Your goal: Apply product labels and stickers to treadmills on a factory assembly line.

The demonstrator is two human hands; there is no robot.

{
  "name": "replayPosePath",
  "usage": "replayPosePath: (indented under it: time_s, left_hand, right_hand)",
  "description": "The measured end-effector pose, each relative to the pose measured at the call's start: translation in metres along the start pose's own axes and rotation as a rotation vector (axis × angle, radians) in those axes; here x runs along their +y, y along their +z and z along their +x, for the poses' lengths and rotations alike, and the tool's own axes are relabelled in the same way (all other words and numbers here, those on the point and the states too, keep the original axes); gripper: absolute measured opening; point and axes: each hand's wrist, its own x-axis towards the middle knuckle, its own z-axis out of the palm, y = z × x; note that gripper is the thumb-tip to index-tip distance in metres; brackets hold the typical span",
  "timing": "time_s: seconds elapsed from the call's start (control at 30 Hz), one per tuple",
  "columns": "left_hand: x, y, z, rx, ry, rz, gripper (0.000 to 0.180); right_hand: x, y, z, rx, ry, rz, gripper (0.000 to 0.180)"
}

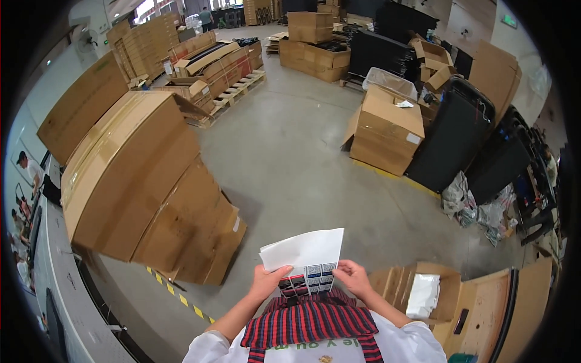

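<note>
— White paper sheets (307,257): how do you hold them?

— Upright before your chest, long axis running away from you toward the concrete floor (290,163), top edge tilted up to the right, printed panels at the bottom.

— And your hands?

— Your left hand (266,282) pinches the lower left corner, fingers closed on it; your right hand (351,276) grips the lower right edge likewise. Forearms rise from below over a striped apron (308,317).
</note>
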Motion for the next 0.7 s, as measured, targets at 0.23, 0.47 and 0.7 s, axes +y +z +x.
replayPosePath:
  time_s: [0.23,0.47,0.7]
  left_hand:
    - [0.018,-0.006,0.213,0.129,0.086,0.208,0.023]
    - [0.042,-0.077,0.397,0.469,0.033,0.513,0.018]
    - [-0.050,-0.137,0.505,0.666,-0.328,0.844,0.024]
  right_hand:
    - [0.007,-0.067,0.174,0.156,0.057,-0.038,0.021]
    - [-0.068,-0.078,0.400,0.066,-0.009,-0.059,0.020]
    - [-0.129,-0.085,0.616,-0.256,-0.263,-0.515,0.016]
